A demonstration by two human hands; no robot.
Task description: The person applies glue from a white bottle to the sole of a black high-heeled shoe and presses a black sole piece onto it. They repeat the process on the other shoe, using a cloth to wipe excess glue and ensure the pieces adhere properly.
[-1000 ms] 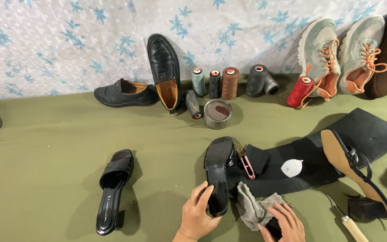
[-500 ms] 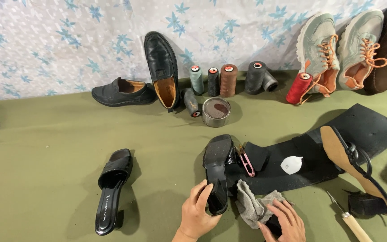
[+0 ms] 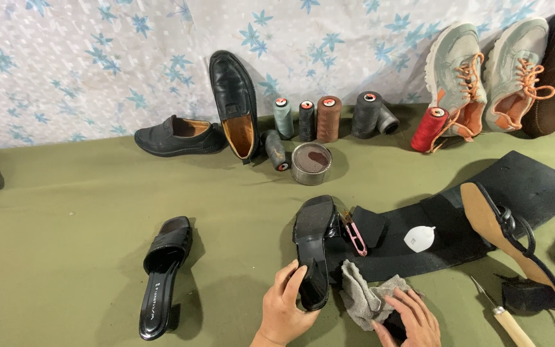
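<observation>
No boxes, signs, screens. Only packaging-like item: round metal tin (image 3: 311,163), open, brown contents, on green cloth near centre, at 6 o'clock of thread spool row. Small pale printed label on insole of black sandal (image 3: 162,276), 9 o'clock of hands, print too small.
</observation>
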